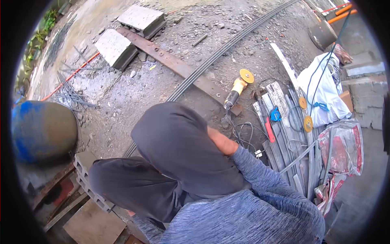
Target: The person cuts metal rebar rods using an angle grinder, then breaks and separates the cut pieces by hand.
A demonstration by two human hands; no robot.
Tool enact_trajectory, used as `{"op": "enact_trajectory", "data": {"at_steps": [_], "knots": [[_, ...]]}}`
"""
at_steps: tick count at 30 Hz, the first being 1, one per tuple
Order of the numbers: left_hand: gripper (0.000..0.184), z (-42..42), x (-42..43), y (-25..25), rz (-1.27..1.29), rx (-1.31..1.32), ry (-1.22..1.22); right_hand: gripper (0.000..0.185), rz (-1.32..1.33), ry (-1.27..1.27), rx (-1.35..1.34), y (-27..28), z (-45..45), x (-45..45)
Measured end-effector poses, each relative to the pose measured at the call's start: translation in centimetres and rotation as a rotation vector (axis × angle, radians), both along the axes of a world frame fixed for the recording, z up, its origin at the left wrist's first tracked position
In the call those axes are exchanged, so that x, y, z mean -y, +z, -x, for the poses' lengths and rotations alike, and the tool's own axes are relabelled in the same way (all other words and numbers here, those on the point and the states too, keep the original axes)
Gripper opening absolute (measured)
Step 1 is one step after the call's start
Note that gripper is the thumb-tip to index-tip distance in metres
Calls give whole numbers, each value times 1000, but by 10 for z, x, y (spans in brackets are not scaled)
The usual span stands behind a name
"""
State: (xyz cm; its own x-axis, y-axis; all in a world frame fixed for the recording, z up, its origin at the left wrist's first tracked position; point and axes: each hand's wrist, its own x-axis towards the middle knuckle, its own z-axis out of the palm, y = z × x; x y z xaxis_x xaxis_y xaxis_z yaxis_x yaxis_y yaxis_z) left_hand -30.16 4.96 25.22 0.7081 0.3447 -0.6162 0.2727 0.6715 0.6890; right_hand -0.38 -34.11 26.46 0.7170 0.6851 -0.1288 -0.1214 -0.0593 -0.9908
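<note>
My right hand (221,143) reaches down past my right knee in dark trousers. The leg hides its fingers, so I cannot see what it holds. Only a sliver of my left hand (131,212) shows below my left thigh, its fingers also hidden. Just beyond my right hand lies a yellow and black angle grinder (233,92) with a yellow disc (246,76), its cable loosely coiled on the ground. A bundle of long thin steel rods (227,45) runs under my knees and crosses a rusty steel bar (178,64) on the dirt.
Concrete blocks (140,18) stand at the far end of the bar. To the right are wood and metal strips (280,134) with a blue tape measure (275,114), a red-handled tool (269,130), spare discs (308,123) and a white sack (325,89). A blue-stained drum (44,130) stands left.
</note>
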Motion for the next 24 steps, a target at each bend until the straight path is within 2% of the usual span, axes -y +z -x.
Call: {"op": "enact_trajectory", "data": {"at_steps": [2,3,6,9,11,14,17,19,21,22,24], "knots": [[72,28,-1,-4,-65,-95,-33,66,-136,-92,-329,-2,29,14],[72,41,-3,-5,-97,-130,-36,68,92,-18,-281,-12,38,32],[71,48,-3,-5,-127,-186,0,69,687,315,-392,-38,33,68],[71,20,-18,-2,-130,-153,96,73,238,-251,-88,-33,26,67],[71,-8,-37,5,-144,-103,174,73,-116,-294,-105,-14,8,37],[71,-44,-69,21,-172,-16,284,71,-220,-188,-47,-28,19,-9],[70,-54,-82,63,-158,105,235,70,-371,-122,-297,-66,37,-3],[71,-68,-61,113,-108,205,109,69,-160,-14,-472,-63,39,36],[71,-81,-42,151,-58,311,1,62,-148,-158,-640,-40,29,71],[69,-72,-59,143,-20,408,-1,54,-271,-442,-634,-29,18,80],[67,-36,-135,125,40,607,-2,42,-371,-836,-542,-51,-24,112]]}}
